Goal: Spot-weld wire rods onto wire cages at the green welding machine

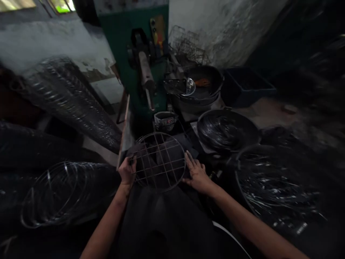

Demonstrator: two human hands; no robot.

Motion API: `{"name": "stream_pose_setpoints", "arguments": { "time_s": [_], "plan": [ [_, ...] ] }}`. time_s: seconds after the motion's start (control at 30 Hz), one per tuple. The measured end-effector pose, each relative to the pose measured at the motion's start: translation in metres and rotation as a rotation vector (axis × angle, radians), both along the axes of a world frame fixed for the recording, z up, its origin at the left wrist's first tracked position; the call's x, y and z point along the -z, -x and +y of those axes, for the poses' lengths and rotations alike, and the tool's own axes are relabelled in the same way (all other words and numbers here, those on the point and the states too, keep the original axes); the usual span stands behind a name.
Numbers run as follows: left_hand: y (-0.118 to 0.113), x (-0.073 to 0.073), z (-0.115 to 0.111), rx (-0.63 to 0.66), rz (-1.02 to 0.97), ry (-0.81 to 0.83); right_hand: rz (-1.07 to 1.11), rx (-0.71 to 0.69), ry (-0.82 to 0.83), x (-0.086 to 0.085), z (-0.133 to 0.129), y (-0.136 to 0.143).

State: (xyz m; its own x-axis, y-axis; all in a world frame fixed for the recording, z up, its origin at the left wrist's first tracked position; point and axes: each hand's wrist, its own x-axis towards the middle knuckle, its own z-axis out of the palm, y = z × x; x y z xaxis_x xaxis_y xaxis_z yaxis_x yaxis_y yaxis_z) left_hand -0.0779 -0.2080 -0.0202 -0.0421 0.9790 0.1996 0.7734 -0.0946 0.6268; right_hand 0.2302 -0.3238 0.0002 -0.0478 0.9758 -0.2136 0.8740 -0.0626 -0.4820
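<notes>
A round wire rack [161,165] with crossed bars lies level over my lap, in the middle of the view. My left hand [127,171] is closed on its left rim, the fingers pinched around the wire. At the opposite rim, my right hand [196,173] has its fingers stretched forward and apart, touching the edge of the rack from the side. Dark cloth shows through the bars.
A green machine [140,72] stands ahead, with a small bucket [165,121] below it. Basins of coiled wire [223,129] and wire pieces [277,190] are on the right. Stacked wire rings [56,194] and a long wrapped wire stack [72,100] lie on the left.
</notes>
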Motion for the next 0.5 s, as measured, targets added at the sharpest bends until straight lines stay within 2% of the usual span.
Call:
{"name": "stream_pose_setpoints", "arguments": {
  "time_s": [0.13,0.23,0.3,0.4,0.5],
  "plan": [
    [0.001,-0.006,0.0,-0.016,-0.047,0.031,0.07,-0.011,0.014,-0.008,0.008,-0.015],
    [0.01,-0.013,0.0,0.045,-0.12,0.038,0.299,-0.041,-0.057,-0.031,0.022,-0.035],
    [0.017,-0.019,-0.003,0.099,-0.24,0.052,0.45,0.028,-0.113,-0.049,0.034,-0.044],
    [0.02,-0.032,-0.01,0.133,-0.451,0.164,0.559,0.135,-0.137,-0.067,0.053,-0.041],
    [0.014,-0.046,-0.016,0.126,-0.537,0.256,0.58,0.142,-0.16,-0.069,0.069,-0.03]
  ]
}}
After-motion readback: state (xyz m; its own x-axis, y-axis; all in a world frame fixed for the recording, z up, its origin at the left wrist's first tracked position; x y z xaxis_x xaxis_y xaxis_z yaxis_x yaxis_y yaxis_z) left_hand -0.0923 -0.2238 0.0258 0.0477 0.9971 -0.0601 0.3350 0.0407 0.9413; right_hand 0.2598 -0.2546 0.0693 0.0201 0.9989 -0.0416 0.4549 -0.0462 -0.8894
